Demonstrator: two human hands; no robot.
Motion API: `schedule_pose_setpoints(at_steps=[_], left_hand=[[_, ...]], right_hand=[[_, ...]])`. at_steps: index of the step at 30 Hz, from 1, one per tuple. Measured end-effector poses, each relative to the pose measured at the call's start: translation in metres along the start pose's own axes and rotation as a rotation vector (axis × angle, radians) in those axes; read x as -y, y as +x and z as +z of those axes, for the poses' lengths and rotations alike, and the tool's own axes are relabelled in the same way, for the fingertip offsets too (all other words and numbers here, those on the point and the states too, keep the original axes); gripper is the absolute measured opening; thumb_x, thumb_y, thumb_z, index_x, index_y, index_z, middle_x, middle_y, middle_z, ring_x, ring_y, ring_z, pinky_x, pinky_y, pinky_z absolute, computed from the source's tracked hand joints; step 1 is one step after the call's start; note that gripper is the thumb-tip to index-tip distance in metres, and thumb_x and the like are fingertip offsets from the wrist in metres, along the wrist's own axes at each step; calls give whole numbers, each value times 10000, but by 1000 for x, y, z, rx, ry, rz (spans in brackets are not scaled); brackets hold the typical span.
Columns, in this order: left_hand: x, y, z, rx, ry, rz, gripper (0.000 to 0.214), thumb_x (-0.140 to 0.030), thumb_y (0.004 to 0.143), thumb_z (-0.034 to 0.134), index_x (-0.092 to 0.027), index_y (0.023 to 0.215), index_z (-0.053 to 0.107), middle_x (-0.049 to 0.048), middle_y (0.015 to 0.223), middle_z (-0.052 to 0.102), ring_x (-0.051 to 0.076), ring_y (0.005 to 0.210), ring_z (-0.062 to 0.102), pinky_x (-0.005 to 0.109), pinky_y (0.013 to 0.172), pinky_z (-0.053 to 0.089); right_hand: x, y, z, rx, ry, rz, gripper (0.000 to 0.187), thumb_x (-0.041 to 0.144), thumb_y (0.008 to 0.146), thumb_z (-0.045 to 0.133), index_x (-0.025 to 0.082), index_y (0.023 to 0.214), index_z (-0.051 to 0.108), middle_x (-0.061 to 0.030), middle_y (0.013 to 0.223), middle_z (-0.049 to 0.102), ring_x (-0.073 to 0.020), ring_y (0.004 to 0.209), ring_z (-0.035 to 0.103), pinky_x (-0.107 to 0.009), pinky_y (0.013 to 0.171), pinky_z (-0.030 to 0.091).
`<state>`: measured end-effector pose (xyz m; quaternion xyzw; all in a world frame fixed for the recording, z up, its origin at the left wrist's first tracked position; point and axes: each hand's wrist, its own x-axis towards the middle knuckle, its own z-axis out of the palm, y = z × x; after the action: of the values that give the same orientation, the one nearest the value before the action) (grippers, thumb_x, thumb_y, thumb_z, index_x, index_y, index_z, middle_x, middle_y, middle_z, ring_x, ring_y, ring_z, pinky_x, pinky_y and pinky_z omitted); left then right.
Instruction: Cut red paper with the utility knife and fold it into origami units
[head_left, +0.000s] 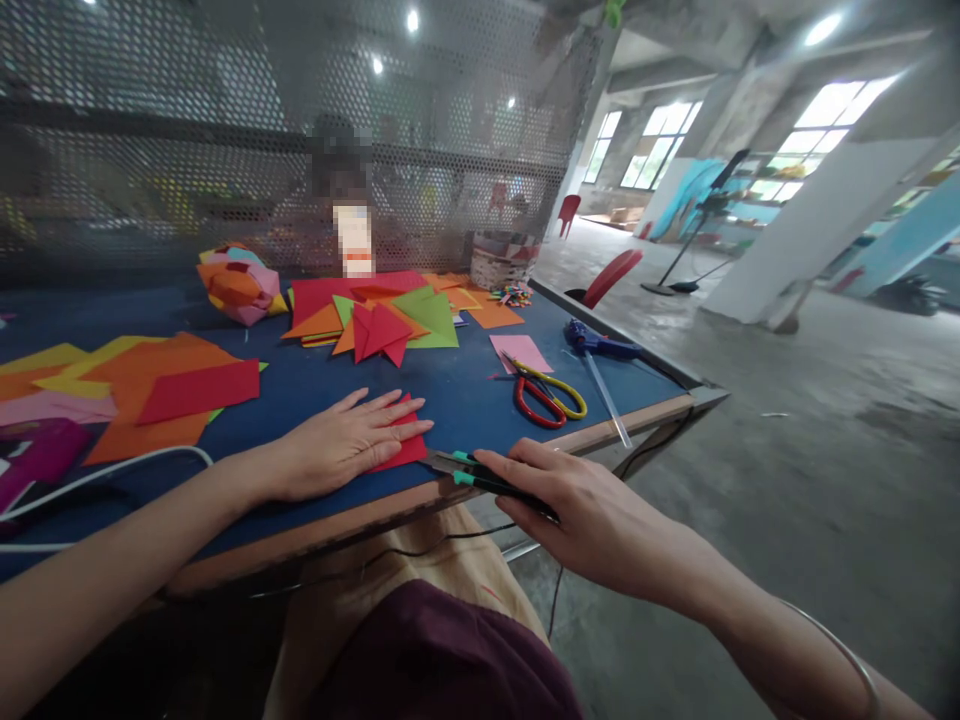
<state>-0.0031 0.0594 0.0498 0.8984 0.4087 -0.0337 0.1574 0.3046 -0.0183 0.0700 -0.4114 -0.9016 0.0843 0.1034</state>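
My left hand [352, 445] lies flat with its fingers spread, pressing a small piece of red paper [405, 448] onto the blue tabletop near the front edge. In my right hand [562, 500] is a utility knife [480, 475] with a black and green handle. Its metal blade points left and meets the lower right edge of the red paper. Part of that paper is hidden under my left palm and fingers. Just beyond my right hand, scissors [544, 395] with one red and one yellow handle rest partly on a pink paper square [521, 353].
Coloured paper sheets [180, 365] cover the table's left side, with more behind. A paper ball [240, 285] and a basket [502, 262] stand at the back. Toward the right edge lies a blue glue gun [600, 342] with a clear stick. A white cable [150, 453] loops on the left.
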Motion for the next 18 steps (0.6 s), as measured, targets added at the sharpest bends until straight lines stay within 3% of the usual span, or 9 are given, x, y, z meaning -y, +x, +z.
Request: schedule_pose_setpoints(at_steps=[5, 12, 18], left_hand=[[0, 0, -1, -2, -2, 3, 571, -629, 1037, 85, -496, 1573, 232, -128, 1718, 136, 197, 1616, 66, 556, 1286, 14], [4, 2, 1, 4, 2, 8, 558, -591, 1050, 101, -473, 1584, 210, -116, 1719, 140, 193, 1616, 69, 563, 1284, 22], [5, 4, 1, -6, 7, 27, 603, -596, 1052, 137, -372, 1604, 222, -18, 1723, 180, 225, 1613, 101, 595, 1279, 33]], right_hand=[[7, 2, 1, 7, -30, 4, 420, 185, 1015, 543, 166, 1434, 561, -72, 1038, 633, -231, 883, 679, -359, 763, 555], [17, -1, 2, 54, 6, 53, 443, 185, 1028, 495, 175, 1470, 511, -100, 1137, 646, -268, 999, 684, -423, 831, 582], [23, -3, 6, 13, 29, 42, 402, 184, 1035, 470, 161, 1433, 524, -113, 1168, 650, -269, 1024, 682, -423, 839, 586]])
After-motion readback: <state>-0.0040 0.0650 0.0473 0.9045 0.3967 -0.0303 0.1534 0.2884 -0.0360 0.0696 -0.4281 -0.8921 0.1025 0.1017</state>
